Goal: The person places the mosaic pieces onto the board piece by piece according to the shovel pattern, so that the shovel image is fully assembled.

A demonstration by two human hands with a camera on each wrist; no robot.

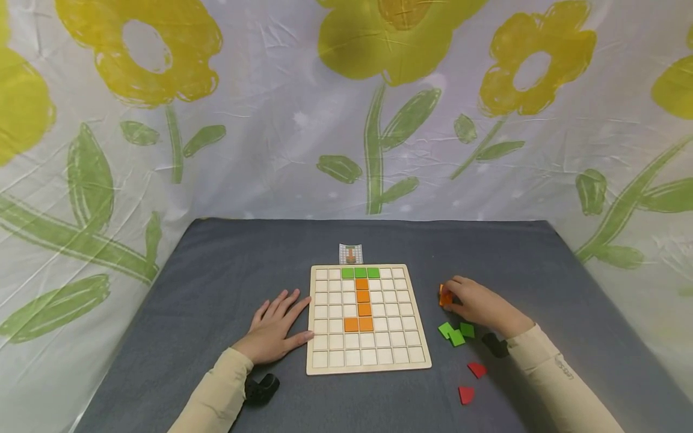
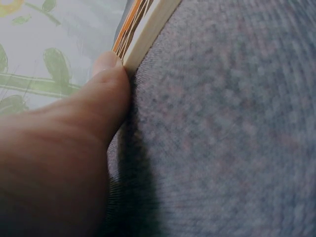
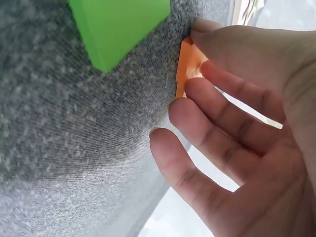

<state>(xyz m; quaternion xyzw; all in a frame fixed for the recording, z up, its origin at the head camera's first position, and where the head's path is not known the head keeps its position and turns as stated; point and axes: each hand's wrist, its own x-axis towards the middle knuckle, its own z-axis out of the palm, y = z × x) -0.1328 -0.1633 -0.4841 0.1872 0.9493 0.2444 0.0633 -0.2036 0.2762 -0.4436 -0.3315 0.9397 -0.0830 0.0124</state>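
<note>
A pale wooden grid board point(image 1: 370, 368) lies flat on the cloth. Three green tiles point(image 1: 361, 273) sit along its far row, with several orange tiles point(image 1: 364, 296) running down below them and one beside the lowest. My left hand point(image 1: 273, 334) rests spread at the board's left side, its thumb point(image 2: 116, 79) touching the wooden edge. Right of the board, my right hand point(image 1: 482, 304) pinches an orange tile point(image 3: 186, 64) low over the cloth between thumb and fingers. More orange shows at the fingertips there, partly hidden by the hand.
Nearer me than the right hand lie three loose green tiles point(image 1: 457, 337) and two red quarter-round pieces point(image 1: 466, 395). A small printed pattern card point(image 1: 351, 254) touches the board's far edge. Grey cloth point(image 1: 227, 264) covers the table; a flower-printed curtain point(image 1: 271, 156) hangs behind.
</note>
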